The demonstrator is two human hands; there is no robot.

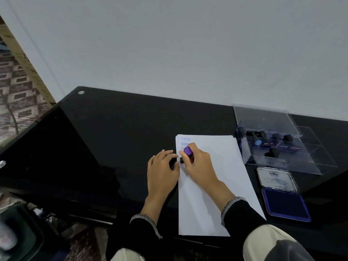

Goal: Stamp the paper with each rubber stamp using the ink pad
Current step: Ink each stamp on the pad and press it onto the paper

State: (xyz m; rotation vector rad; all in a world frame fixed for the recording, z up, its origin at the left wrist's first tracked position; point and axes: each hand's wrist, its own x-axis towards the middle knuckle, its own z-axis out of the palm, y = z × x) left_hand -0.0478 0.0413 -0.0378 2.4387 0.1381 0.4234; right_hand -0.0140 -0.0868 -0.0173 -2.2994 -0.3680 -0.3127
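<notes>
A white sheet of paper point(212, 178) lies on the black glass table point(113, 129), with blue "SAMPLE" prints at its top left corner. My right hand point(197, 164) grips a rubber stamp with a purple knob point(188, 150) and holds it down on the paper's left edge, just below the prints. My left hand point(162, 166) rests on the table beside that edge, its fingertips touching the paper next to the stamp's black base. The open ink pad point(285, 202), with a dark blue pad and a lid bearing a white label, lies to the right of the paper.
A clear plastic box point(276, 146) with its lid raised stands at the back right and holds several more dark-handled stamps. A wall runs behind the table. The table's left edge drops to a patterned floor, and a dark bin sits at the bottom left.
</notes>
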